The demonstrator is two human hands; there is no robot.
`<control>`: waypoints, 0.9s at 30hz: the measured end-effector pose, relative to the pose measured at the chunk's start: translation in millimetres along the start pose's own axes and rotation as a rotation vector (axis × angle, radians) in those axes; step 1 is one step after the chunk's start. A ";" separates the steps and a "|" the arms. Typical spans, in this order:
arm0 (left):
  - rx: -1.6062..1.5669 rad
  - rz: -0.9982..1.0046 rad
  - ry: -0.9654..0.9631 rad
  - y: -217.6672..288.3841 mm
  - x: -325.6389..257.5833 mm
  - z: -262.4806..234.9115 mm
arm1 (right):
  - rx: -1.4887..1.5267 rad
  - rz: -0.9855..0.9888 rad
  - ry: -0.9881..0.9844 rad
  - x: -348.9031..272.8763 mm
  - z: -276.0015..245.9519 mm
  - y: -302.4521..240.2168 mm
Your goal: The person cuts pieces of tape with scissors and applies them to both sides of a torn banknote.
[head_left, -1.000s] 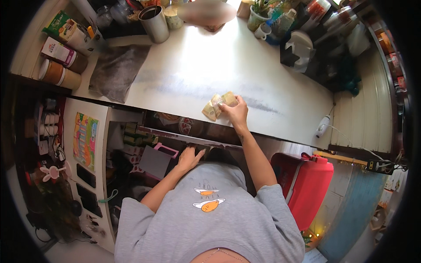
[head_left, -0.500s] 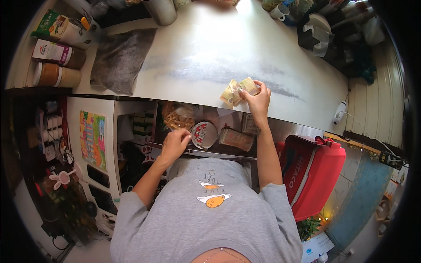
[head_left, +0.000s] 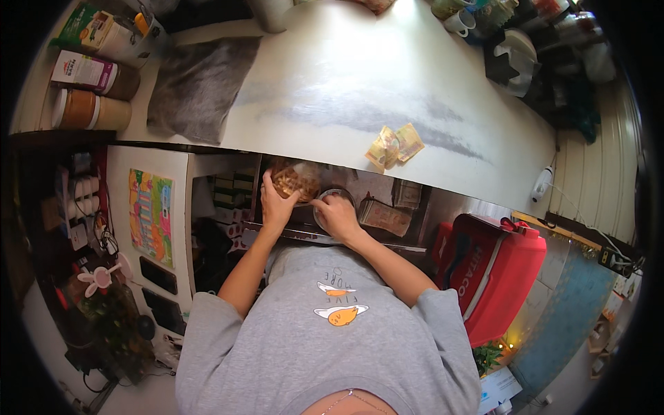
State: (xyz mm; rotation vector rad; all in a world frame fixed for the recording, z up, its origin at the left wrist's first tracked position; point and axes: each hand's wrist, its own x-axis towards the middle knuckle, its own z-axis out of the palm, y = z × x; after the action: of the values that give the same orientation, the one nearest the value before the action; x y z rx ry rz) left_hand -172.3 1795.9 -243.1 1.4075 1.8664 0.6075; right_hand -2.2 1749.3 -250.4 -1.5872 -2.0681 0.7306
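Note:
A drawer (head_left: 370,187) stands open under the counter, in front of my body. In its left part sits a clear bag (head_left: 296,181) of tan strands that look like rubber bands. My left hand (head_left: 278,206) is closed round the bag's left and near side, thumb across the front. My right hand (head_left: 337,216) lies over a round tin (head_left: 321,220), its fingers curled and their tips beside the bag; what they hold, if anything, is hidden. Bundles of banknotes (head_left: 386,217) lie to the right of the tin. Loose yellowish banknotes (head_left: 394,146) lie folded on the counter above the drawer.
The white counter (head_left: 311,90) spans the far side, with a dark cloth (head_left: 202,88) at its left. Jars (head_left: 90,111) stand at the far left. A red cooler box (head_left: 494,277) is right of the drawer. A small white device (head_left: 541,184) with a cord sits near the counter's right end.
My right hand has let go of the yellowish banknotes on the counter and come down to the tin. My left hand has moved up onto the bag and closed round it.

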 end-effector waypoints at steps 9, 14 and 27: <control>-0.309 -0.140 0.003 39.0 37.9 -34.7 | -0.105 -0.064 -0.224 9.9 42.5 28.1; -0.186 -0.116 -0.033 31.7 47.4 -47.4 | 0.027 -0.159 -0.081 2.1 5.9 26.8; -0.075 0.025 -0.021 1.2 47.9 -48.1 | 0.329 -0.233 0.068 -7.7 -25.2 37.9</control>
State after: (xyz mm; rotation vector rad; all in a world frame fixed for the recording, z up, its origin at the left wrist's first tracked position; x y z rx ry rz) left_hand -215.9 1844.2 -223.8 1.3849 1.7933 0.6657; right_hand 43.5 1753.4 -255.5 -1.1544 -1.9237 0.8649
